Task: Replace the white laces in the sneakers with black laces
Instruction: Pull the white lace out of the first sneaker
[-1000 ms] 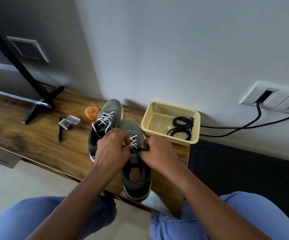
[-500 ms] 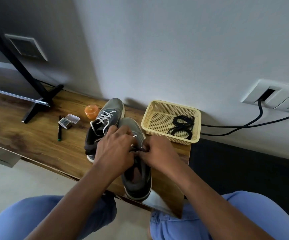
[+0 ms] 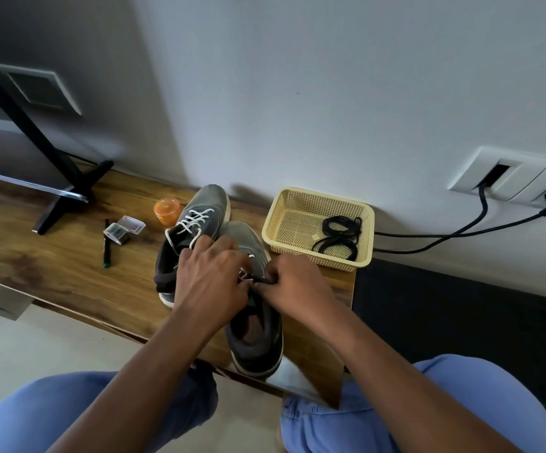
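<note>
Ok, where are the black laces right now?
In the head view the black laces lie coiled in the right half of the yellow basket, against the wall, right of the sneakers.

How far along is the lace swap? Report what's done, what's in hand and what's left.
Done: nothing finished. The black laces lie coiled in the yellow basket, and the far sneaker keeps its white laces fully threaded. In hand: the left hand and right hand work the white lace at the near sneaker. Left: unlacing both sneakers, then threading the black laces.
</note>
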`<state>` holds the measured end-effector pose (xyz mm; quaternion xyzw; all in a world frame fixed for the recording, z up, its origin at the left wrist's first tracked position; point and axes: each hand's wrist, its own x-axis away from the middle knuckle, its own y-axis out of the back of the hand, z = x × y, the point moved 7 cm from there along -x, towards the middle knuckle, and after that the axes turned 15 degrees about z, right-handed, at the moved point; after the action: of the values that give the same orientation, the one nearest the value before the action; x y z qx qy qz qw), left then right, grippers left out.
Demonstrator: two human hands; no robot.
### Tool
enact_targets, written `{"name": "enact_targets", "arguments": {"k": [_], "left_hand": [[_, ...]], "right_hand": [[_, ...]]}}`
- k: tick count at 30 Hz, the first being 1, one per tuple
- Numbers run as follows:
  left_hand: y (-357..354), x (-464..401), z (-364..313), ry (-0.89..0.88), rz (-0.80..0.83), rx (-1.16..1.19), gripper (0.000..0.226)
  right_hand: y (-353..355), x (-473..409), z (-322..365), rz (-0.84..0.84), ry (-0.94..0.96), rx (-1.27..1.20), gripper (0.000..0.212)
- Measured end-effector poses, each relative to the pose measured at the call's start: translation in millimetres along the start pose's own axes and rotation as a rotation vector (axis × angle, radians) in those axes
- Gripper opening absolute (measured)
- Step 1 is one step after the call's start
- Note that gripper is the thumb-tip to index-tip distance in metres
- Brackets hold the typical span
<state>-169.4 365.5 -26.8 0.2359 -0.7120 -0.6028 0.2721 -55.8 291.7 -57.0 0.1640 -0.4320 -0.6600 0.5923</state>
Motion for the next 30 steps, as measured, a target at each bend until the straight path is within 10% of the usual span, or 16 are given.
{"name": "enact_targets", "arguments": {"k": [10,17,23,30], "left_hand": [[1,1,7,0.053,-0.037,0.066,0.012],[36,11,60,0.407,-0.132,0.126,0.014],[20,1,3,-0.063,0.024,0.104,0.029],[0,-1,-2,0.012,0.051,-0.012,0.020]], "right_hand": [[0,0,-3,-0.005,-0.019,0.011,0.040],[0,0,-9,0.007,-0.049,-0.046,0.033],[0,0,-11,0.013,-0.050,-0.072,0.034],[-3,-4,-19,0.062,-0.139,-0.139,0.043]]}}
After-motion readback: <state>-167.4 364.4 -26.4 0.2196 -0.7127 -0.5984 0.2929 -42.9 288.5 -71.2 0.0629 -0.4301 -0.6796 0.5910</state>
